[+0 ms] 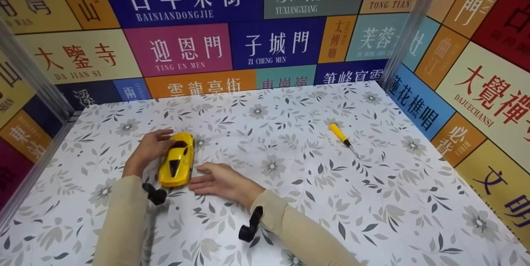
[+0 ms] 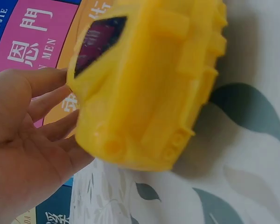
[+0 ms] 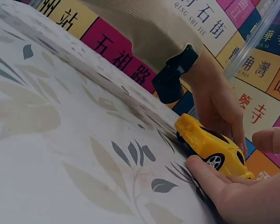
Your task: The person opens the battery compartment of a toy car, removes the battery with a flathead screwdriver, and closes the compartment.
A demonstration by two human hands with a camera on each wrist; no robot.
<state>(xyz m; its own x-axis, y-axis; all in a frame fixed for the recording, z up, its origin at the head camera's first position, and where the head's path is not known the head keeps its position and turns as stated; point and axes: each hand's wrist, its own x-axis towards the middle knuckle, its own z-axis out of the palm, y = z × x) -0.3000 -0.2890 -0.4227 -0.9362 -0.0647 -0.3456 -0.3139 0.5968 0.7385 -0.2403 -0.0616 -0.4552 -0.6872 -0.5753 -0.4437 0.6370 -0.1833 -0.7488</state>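
A yellow toy car (image 1: 177,162) with dark windows sits on the left part of the patterned cloth. Along its left side lies my left hand (image 1: 150,150), fingers loosely bent, the tips close by the car's far end. In the left wrist view the spread fingers (image 2: 49,100) reach to the edge of the car's body (image 2: 144,88), which hides their tips. My right hand (image 1: 221,181) is at the car's other side, near its wheels, with fingers extended and thumb apart. From the right wrist, a black wheel with a silver rim (image 3: 215,161) shows just above the fingers.
A screwdriver (image 1: 340,134) with a yellow handle lies on the right half of the floral cloth (image 1: 298,199). Panels with colourful printed signs (image 1: 178,46) stand behind and at both sides. Each wrist wears a black strap mount (image 1: 250,226).
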